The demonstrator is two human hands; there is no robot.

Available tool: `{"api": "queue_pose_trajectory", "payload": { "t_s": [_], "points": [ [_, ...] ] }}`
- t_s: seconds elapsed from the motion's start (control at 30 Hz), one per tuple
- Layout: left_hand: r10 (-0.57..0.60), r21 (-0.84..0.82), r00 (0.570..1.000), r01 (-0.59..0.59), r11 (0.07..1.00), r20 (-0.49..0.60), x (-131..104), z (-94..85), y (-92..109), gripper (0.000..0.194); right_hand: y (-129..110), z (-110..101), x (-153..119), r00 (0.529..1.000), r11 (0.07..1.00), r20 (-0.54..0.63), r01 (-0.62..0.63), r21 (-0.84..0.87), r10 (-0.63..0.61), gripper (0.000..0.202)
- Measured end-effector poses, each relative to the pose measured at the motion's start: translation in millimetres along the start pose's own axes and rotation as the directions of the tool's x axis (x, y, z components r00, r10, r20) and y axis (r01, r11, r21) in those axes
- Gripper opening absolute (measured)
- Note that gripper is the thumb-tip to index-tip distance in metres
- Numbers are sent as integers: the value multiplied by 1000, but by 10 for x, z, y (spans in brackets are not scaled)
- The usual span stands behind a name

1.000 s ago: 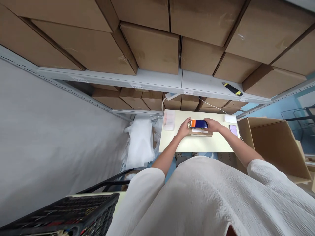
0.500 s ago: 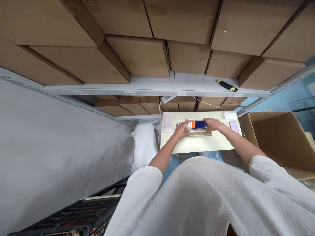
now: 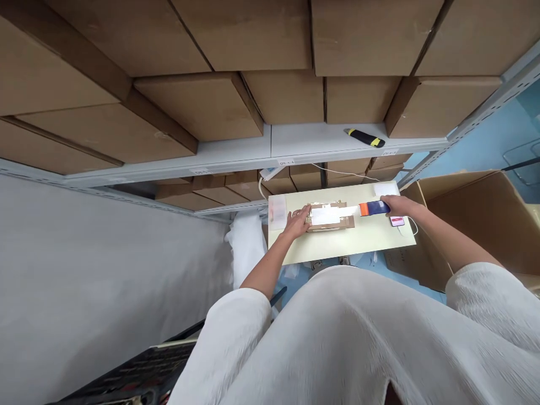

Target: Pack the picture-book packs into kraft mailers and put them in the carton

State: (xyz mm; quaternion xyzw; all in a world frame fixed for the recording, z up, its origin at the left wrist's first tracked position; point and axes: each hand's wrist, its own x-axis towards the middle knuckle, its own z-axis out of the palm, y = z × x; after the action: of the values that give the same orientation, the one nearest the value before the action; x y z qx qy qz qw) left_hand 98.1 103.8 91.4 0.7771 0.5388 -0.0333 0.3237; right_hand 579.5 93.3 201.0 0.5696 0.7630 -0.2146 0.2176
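Tape disp. [image 3: 374, 208] had shifted R since approx. half a sec. earlier: over the small box [image 3: 331, 227] then, past its R end now, w/ a whitish strip [image 3: 349, 211] spanning betw. the two. Right hand [image 3: 395, 205] went w/ it, fingers closed round the blue end, orange end facing the box. Left hand [image 3: 297, 221] lay on the box's L end, fingers over the edge; couldn't tell if it was gripping or just pressing.

Box sat abt mid-tabletop [image 3: 337, 247], white label [image 3: 324, 215] on top. Phone [image 3: 397, 221] was just beside the right hand, nr the R edge, screen lit. Pinkish sheet [image 3: 277, 211] lay at the far L end. Black/yellow cutter [image 3: 365, 138] was on the shelf [image 3: 312, 140] above, in front of stacked cartons [image 3: 282, 95]. Big open carton [image 3: 472, 208] stood R of the tabletop.
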Motion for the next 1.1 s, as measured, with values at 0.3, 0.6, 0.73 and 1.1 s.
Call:
{"api": "queue_pose_trajectory", "payload": {
  "t_s": [0.3, 0.6, 0.73, 1.1],
  "points": [
    [-27, -32, 999, 26, 999, -20, 63, 1, 59, 100, 45, 400, 238, 999, 1000, 38, -22, 15, 21, 49],
    [-78, -125, 996, 72, 989, -44, 41, 93, 224, 111, -572, 312, 607, 995, 997, 91, -33, -74, 40, 62],
    [-80, -144, 995, 70, 987, -61, 51, 147, 253, 113, -820, 243, 700, 995, 991, 58, -71, -110, 78, 62],
    [-66, -110, 995, 57, 992, -75, 56, 142, 277, 116, -1216, 302, 618, 980, 960, -70, -195, -201, 185, 63]
  ]
}}
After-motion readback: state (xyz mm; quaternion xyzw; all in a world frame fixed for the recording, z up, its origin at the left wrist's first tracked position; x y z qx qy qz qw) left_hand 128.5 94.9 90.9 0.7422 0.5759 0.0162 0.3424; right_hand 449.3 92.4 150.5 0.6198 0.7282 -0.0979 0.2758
